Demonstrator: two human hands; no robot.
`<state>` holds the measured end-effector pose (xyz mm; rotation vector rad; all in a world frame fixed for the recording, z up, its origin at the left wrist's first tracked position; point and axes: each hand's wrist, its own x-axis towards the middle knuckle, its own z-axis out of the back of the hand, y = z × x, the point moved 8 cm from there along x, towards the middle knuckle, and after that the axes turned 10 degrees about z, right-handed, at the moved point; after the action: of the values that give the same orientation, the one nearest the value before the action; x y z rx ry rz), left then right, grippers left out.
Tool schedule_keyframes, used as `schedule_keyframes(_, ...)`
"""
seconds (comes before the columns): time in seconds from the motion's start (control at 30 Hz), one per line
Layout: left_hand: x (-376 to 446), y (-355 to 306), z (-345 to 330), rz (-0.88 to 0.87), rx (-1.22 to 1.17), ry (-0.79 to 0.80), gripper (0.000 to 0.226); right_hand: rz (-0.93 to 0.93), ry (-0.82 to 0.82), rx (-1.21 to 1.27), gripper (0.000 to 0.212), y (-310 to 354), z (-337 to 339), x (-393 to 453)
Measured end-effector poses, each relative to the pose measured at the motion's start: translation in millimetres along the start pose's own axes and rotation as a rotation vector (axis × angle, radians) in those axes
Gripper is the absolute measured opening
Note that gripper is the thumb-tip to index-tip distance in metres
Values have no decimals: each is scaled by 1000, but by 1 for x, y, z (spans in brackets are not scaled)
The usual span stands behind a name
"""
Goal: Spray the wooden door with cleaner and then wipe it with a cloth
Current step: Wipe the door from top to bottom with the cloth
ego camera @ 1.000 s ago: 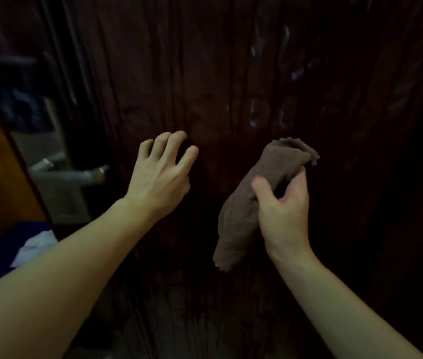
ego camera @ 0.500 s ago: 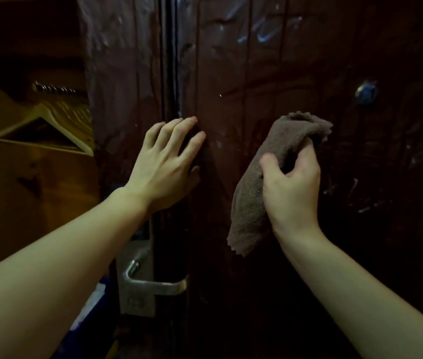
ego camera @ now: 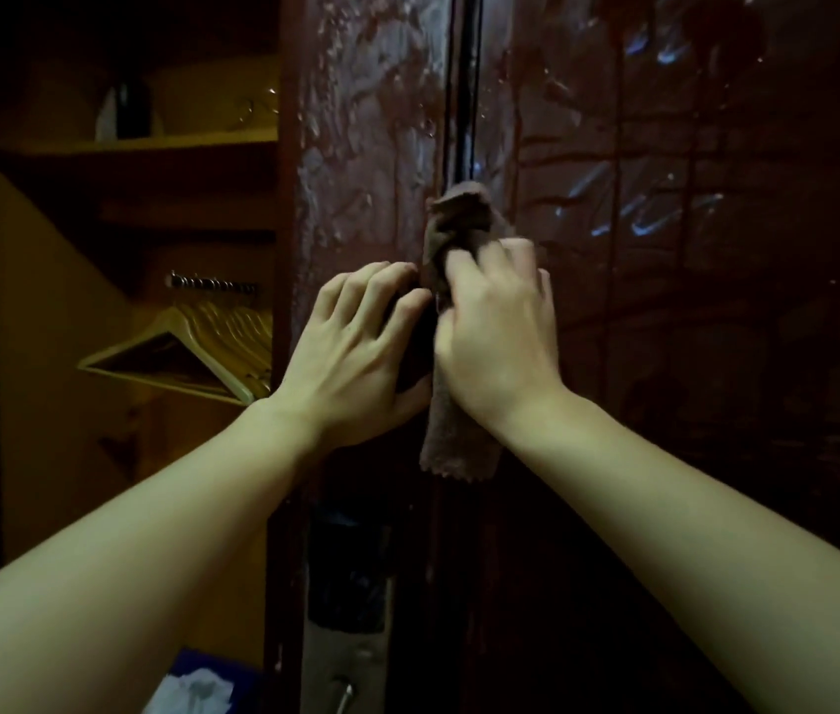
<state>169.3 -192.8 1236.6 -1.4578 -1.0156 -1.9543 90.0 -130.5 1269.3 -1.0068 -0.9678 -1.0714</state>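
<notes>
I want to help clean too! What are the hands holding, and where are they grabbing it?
The right hand grips a crumpled brown cloth around its middle. The left hand curls round the dark wooden door's edge.

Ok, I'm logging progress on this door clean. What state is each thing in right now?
wooden door: ajar, wet streaks and droplets on it.
cloth: bunched, against the door's edge, lower end hanging.
right hand: grips the cloth.
left hand: fingers curled at the door's edge.
hangers: hanging on a rail.
</notes>
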Motion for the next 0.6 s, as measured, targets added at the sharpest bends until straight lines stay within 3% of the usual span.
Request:
schedule_keyframes(0.13,9,18,-1,0,42,10,74,128,41,-81,49,2,-26,11)
schedule_keyframes(0.27,17,33,2,17,53,-10,65,329,117,-279,49,5,-36,36)
schedule_keyframes(0.37,21,46,8,49,42,-67,51,339,175,-305,60,9,-36,58)
schedule_keyframes(0.5,17,57,21,28,58,-142,34,453,233,-309,58,22,-51,20)
schedule_keyframes(0.6,13,68,22,-3,107,-110,33,545,314,-332,58,28,-63,11)
